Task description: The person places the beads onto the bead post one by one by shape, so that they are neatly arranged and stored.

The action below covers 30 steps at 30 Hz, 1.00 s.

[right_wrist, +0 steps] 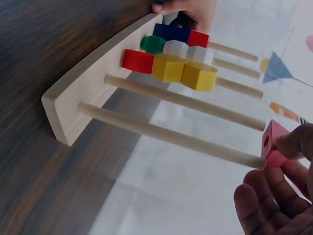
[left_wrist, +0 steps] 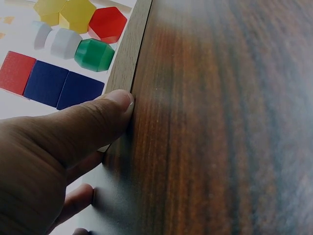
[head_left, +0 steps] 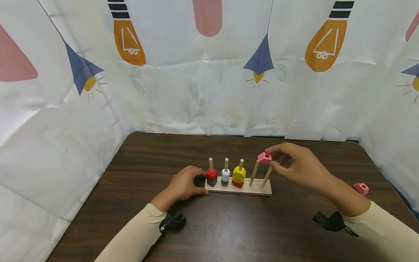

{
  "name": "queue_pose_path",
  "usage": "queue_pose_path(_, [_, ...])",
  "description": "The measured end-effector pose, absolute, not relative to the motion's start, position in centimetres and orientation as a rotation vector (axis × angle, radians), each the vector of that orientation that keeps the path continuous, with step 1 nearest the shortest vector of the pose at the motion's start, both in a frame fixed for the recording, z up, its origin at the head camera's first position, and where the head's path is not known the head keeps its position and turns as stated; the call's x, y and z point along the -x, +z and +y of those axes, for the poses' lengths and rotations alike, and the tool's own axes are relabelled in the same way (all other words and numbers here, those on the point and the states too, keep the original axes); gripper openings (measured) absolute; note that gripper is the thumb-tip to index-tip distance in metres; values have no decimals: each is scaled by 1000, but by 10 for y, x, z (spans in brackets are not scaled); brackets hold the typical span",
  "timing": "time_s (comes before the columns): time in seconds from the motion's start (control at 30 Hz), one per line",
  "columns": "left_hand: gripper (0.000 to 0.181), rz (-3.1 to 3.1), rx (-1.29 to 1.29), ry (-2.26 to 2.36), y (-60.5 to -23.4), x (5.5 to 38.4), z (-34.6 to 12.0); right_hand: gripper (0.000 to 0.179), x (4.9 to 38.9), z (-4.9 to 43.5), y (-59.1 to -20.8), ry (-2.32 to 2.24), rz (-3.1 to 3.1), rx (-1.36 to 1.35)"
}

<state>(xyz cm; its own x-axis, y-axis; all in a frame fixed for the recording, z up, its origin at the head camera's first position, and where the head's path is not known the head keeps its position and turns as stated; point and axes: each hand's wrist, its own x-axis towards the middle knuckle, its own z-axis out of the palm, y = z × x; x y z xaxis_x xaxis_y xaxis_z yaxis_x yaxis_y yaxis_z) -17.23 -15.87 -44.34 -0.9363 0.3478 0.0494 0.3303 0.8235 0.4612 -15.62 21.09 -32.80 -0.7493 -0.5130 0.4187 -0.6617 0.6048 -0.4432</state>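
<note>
A wooden peg stand (head_left: 216, 188) with several upright pegs sits on the table. My left hand (head_left: 186, 183) holds its left end, the thumb (left_wrist: 115, 105) on the front edge. On the leftmost peg is a red block (head_left: 211, 173) above dark blue ones (left_wrist: 46, 83). White beads (head_left: 225, 174) over a green one (right_wrist: 153, 44) fill the second. Yellow beads (head_left: 239, 174) top a red one (right_wrist: 137, 61) on the third. My right hand (head_left: 291, 162) pinches a pink block (right_wrist: 274, 139) with a hole, right by the tips of the two bare pegs (right_wrist: 171, 137).
Another pink block (head_left: 361, 188) with a hole lies on the right of the dark wooden table (head_left: 229, 229), beside the right forearm. A printed white curtain (head_left: 196, 94) hangs behind the table. Black straps (head_left: 172, 222) show at both wrists.
</note>
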Motion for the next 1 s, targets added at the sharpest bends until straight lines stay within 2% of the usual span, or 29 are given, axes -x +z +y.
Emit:
queue_pose_path(0.6, [53,2964,-573,748,-443,172,-159,34,160,197,-333,927,-2608,-986])
queue_pose_path(1.0, [52,2971,-572,752,-445,172,-159,36,162,196,-355,1011,-2625,-968])
